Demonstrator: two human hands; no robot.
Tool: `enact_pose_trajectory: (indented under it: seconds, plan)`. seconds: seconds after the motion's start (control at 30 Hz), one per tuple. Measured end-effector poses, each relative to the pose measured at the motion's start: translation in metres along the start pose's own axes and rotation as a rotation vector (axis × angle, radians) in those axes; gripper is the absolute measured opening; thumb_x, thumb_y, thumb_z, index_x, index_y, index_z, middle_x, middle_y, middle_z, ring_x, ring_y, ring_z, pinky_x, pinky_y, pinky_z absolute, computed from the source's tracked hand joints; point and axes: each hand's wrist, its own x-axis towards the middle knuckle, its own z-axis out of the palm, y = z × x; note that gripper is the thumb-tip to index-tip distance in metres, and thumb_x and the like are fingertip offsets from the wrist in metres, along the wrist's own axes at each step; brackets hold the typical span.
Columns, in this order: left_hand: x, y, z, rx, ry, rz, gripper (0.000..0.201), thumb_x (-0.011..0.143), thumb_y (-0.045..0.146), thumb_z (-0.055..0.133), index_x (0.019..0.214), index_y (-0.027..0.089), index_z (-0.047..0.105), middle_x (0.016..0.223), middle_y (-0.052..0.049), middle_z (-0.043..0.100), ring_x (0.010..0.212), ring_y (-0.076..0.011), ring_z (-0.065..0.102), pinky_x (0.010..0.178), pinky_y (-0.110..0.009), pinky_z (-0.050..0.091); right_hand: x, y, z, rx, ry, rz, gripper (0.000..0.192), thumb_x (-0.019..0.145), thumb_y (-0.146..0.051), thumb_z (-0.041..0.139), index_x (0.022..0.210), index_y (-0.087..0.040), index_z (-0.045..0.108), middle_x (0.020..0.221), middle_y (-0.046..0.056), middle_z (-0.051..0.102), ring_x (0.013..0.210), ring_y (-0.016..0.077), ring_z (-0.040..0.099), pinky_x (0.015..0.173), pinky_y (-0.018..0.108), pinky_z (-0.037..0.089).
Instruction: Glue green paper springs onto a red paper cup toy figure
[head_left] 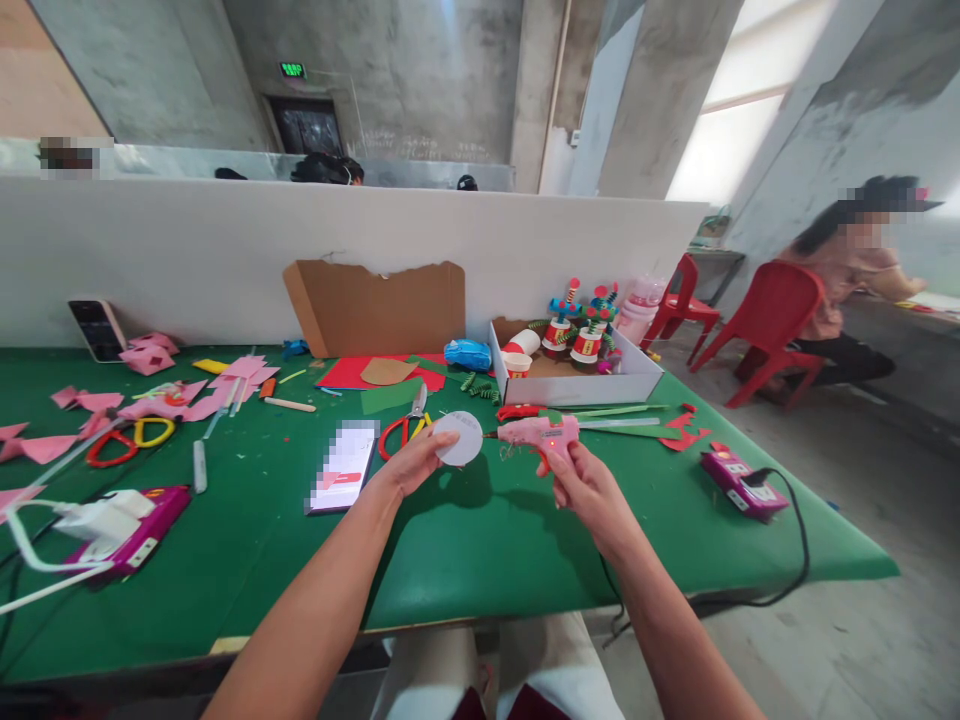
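Between the thumb and fingers of my left hand (417, 460) is a round white disc (461, 440), its flat face turned toward me. My right hand (589, 485) is wrapped round the handle of a pink hot glue gun (540, 434). The gun's nozzle points left at the disc's right edge; whether it touches, I cannot tell. Behind my left hand lie scissors (405, 428) with red and yellow handles. A phone (343, 468) with a lit screen rests left of that hand.
A white box (585, 388) at the back holds decorated paper cups. Purple power strips (742, 482) sit right and left, the right one with a black cord. Pink paper scraps (232, 385) cover the left side. A cardboard piece (382, 305) leans on the white partition (225, 230).
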Motion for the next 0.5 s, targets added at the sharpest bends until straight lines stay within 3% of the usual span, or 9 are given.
enact_pose_trajectory:
  seconds: [0.5]
  plan:
    - [-0.0006,0.0013,0.0026,-0.142,0.028,-0.01,0.037,0.071,0.028,0.076,0.103,0.012,0.065,0.093,-0.01,0.071,0.072,-0.0186,0.065,0.06,-0.031,0.058,-0.0025,0.003,0.0052,-0.015,0.053,-0.016,0.051,0.068,-0.068,0.063,0.077,-0.019,0.055,0.069,0.0,0.062,0.038,0.0052,0.04,0.038,0.023,0.036]
